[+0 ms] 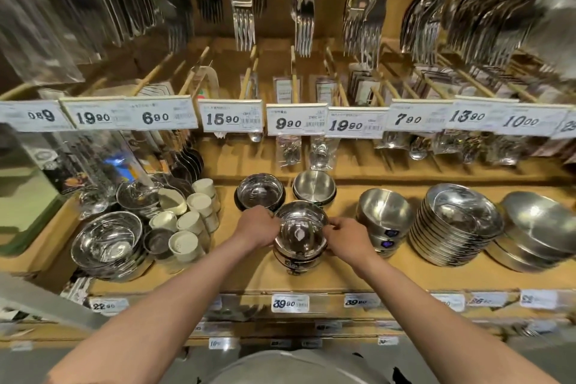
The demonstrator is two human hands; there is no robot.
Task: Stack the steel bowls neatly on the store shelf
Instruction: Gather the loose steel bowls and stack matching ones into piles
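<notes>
A shiny steel bowl (300,232) sits on top of a short stack of bowls (296,262) at the middle of the wooden shelf (249,277). My left hand (257,225) grips its left rim and my right hand (346,238) grips its right rim. Behind it stand two more steel bowl stacks, one at the left (260,192) and one at the right (314,186).
Right of my hands are a stack of deep bowls (385,218), a tall stack of shallow plates (456,224) and wide basins (539,234). At the left are a large steel bowl (107,243) and white shakers (193,224). Price tags (290,123) and hanging forks (304,25) overhang the shelf.
</notes>
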